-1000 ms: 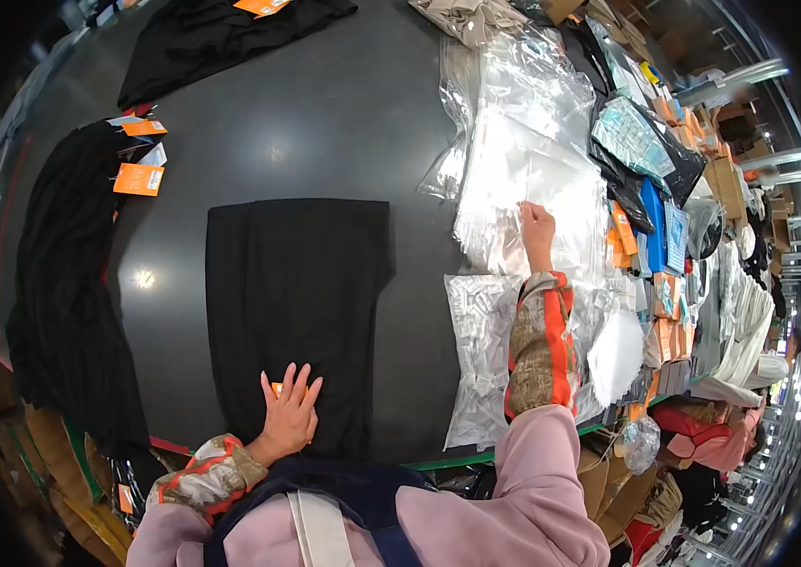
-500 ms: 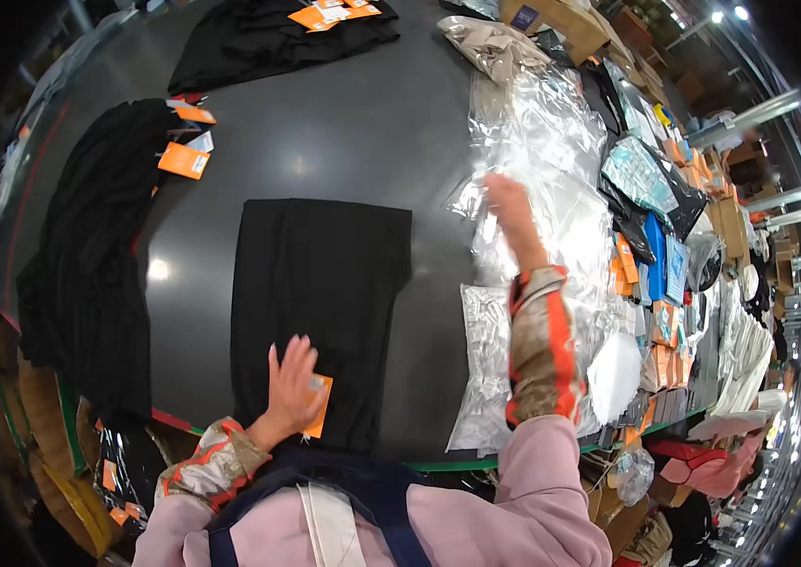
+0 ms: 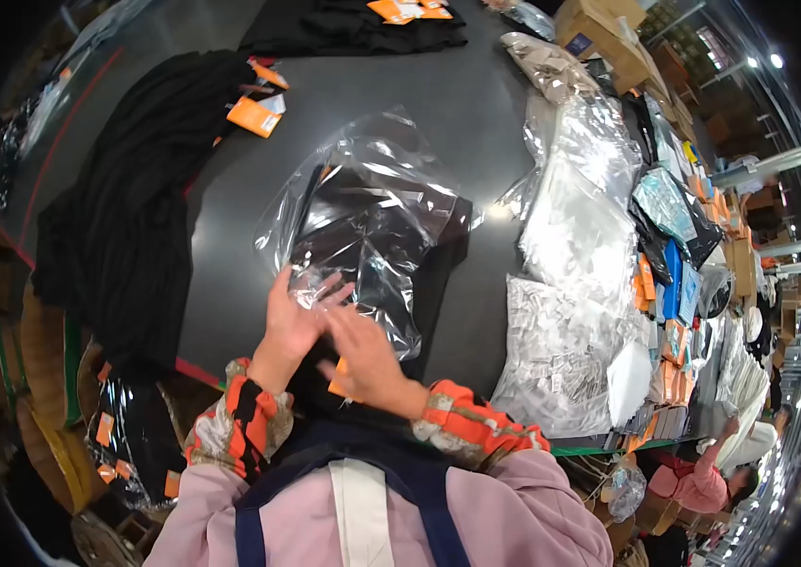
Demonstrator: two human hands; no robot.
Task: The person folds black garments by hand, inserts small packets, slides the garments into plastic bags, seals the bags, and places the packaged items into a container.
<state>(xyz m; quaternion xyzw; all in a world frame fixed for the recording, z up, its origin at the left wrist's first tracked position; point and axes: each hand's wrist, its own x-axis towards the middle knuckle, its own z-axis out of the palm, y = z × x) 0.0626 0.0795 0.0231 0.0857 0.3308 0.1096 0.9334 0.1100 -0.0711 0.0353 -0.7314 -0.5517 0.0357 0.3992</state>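
Gone from the bag pile on the right and now in close by the chest: right hand [image 3: 363,354], next to left hand [image 3: 289,326], with a clear plastic bag [image 3: 363,217] brought along that was not over the cloth a moment ago. Left hand closed on the near edge of the bag, pinching the crinkly plastic. Right hand with fingers spread, touching the same edge from below; hard to tell if truly gripping or only rubbing. Bag lifted and puffed up, hanging over the folded black garment [image 3: 443,250], which lies flat on the dark table [image 3: 476,113] right under it. Small orange tag [image 3: 336,386] peeking out by the right wrist. Looks like the step of getting the bag mouth open, with the cloth not yet inside. Next move likely calls for pulling the two plastic sides apart, holding the mouth wide, and lining it up with the near end of the cloth, gently so the fold does not get messy. Farther out: a heap of black clothes [image 3: 127,217] on the left, a stack of clear bags [image 3: 580,217] on the right, and another person's pink sleeve [image 3: 703,482] far off at the lower right.
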